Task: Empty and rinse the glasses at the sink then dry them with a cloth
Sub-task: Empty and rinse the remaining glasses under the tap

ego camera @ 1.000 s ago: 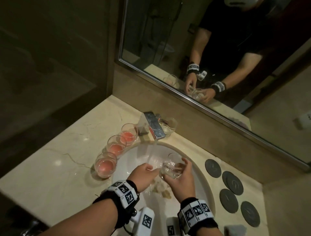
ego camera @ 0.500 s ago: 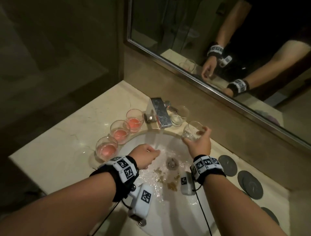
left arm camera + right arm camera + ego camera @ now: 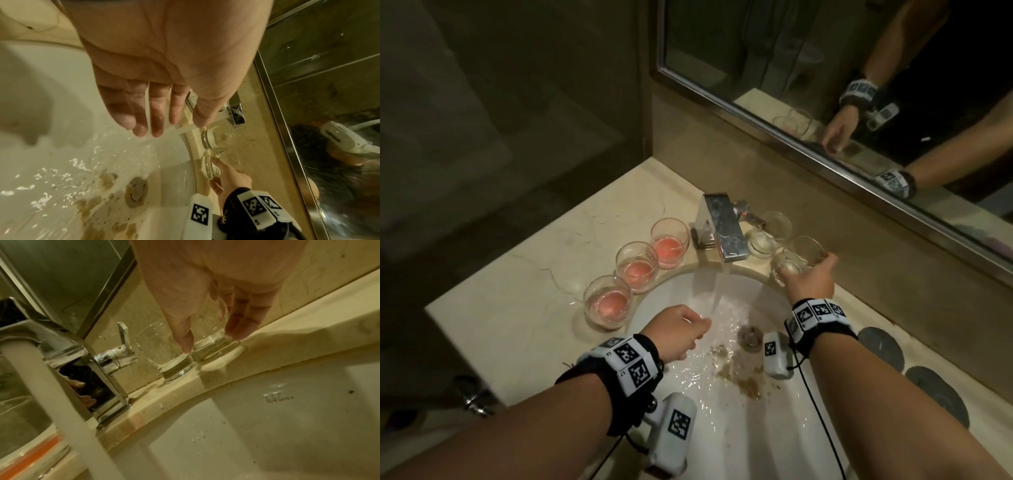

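My right hand (image 3: 808, 274) grips a clear empty glass (image 3: 796, 255) by its sides, thumb and fingers around it, its base on the counter right of the faucet (image 3: 722, 229). In the right wrist view this glass (image 3: 213, 347) stands against a second clear glass (image 3: 164, 360). My left hand (image 3: 688, 330) hangs over the white sink (image 3: 756, 428) beside the running water (image 3: 717, 294), fingers relaxed and holding nothing (image 3: 176, 123). Three glasses with pink liquid (image 3: 637, 265) line the sink's left rim.
Brown residue (image 3: 743, 380) lies in the basin near the drain (image 3: 750, 337). Dark round coasters (image 3: 880, 346) sit on the counter at the right. A mirror (image 3: 825, 85) runs along the back wall. The beige counter (image 3: 517, 291) ends at the left.
My right hand has carried the clear glass from under the water stream up and right to the counter beside the other clear glass. The left hand has stayed over the basin.
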